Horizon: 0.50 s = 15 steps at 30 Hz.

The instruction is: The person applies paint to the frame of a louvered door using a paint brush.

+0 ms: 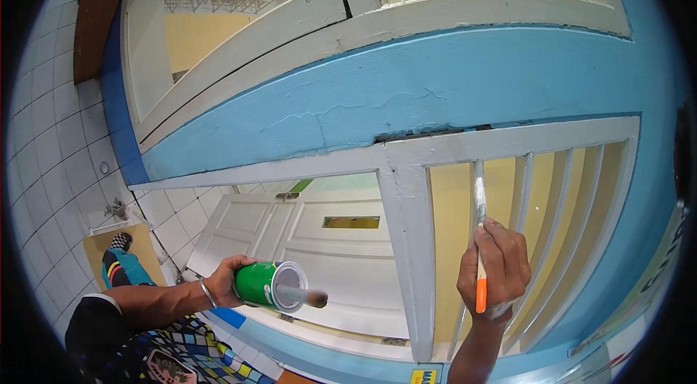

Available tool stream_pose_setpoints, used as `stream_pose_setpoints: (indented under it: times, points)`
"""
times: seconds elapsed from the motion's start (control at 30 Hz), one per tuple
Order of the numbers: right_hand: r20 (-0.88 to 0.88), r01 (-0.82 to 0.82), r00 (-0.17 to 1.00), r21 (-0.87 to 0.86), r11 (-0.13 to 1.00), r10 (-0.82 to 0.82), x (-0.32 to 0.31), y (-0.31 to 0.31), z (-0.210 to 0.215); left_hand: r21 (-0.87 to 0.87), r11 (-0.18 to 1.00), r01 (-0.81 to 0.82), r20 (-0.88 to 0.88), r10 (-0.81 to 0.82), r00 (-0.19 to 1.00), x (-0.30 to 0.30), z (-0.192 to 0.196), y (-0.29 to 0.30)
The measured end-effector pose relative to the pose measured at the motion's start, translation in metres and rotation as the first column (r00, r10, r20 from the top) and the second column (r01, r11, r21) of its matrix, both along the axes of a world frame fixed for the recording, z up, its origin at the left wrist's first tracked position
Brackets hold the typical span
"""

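My right hand (495,269) grips a paintbrush (480,239) with an orange handle end, its white bristles pointing up against a white vertical bar (478,173) of a window grille. My left hand (226,280) holds a green paint can (268,285) tilted on its side, its open mouth facing right with white paint inside. A metal bangle sits on my left wrist. Both hands are raised before a white window frame (406,239).
A blue painted band (406,94) runs across the wall above the window. White slats (573,188) fill the grille at the right. A white panelled door (312,239) shows through the opening. White wall tiles (58,166) cover the left side.
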State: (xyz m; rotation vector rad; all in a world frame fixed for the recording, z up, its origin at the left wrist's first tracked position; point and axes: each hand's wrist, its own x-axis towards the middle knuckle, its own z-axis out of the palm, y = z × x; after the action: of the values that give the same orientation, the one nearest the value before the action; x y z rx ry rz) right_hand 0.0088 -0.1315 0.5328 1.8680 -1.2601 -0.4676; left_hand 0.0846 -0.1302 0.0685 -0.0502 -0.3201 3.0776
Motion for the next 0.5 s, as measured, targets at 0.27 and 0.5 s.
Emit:
stream_pose_setpoints:
  times: [0.27,0.5]
  points:
    - [-0.049,-0.041,0.998,-0.011,0.999,0.040,-0.017,0.032,0.000,0.027,0.999,0.031,0.001,-0.031,1.000,-0.001,0.001,0.005]
    - [-0.042,-0.010,0.999,-0.018,1.000,0.009,-0.031,0.063,-0.003,0.025,0.999,0.041,-0.023,-0.041,0.999,-0.003,0.006,0.005]
